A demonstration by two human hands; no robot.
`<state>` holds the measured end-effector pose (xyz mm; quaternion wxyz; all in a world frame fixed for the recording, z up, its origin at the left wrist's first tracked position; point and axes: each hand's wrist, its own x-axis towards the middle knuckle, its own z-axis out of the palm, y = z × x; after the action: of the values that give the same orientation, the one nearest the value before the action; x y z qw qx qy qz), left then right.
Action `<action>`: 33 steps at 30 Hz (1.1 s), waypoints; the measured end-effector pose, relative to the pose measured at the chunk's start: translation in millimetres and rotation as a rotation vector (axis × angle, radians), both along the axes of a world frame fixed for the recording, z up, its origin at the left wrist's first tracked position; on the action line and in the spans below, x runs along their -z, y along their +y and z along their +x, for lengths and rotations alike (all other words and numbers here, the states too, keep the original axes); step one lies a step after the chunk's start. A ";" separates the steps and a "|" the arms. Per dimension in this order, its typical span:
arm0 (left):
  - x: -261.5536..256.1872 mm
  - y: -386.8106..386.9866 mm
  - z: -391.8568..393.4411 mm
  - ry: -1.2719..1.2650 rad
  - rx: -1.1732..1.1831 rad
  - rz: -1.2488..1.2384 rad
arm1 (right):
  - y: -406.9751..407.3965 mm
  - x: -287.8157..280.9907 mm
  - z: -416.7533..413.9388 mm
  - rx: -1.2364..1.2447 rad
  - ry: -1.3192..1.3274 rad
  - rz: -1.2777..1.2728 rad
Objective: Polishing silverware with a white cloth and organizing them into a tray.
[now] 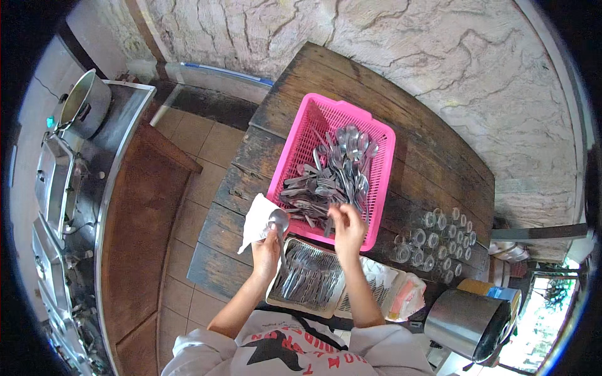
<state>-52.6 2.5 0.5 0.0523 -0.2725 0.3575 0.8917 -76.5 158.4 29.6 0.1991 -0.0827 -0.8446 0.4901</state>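
My left hand holds a metal spoon bowl-up against a white cloth or paper napkin. It is beside the near left corner of a pink plastic basket. Inside the basket lies a jumbled heap of metal cutlery, with spoons and forks among it. Over the basket's near side is my right hand, fingers bent close to the cutlery; whether they grip a piece is unclear. Below my hands sits a cream plastic tray with many forks laid in it.
A second slotted tray section and a plastic packet lie right of the forks. Several glass jars stand on the dark wooden table. A steel container is at lower right. Chafing dishes line the left counter.
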 end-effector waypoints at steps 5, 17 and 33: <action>-8.9 16.5 14.1 0.106 0.070 -0.006 | -40.3 -22.6 44.1 -0.095 -0.213 -0.534; -26.6 27.8 58.6 0.133 0.189 0.010 | -47.9 -25.1 82.0 -0.042 -0.187 -0.075; -46.2 18.6 77.7 0.111 0.188 0.018 | -65.4 5.6 150.8 -0.172 -0.245 0.044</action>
<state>25.1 21.1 46.7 0.1182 -0.1876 0.3758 0.8998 74.3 93.0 24.0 0.0534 -0.0648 -0.8770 0.4731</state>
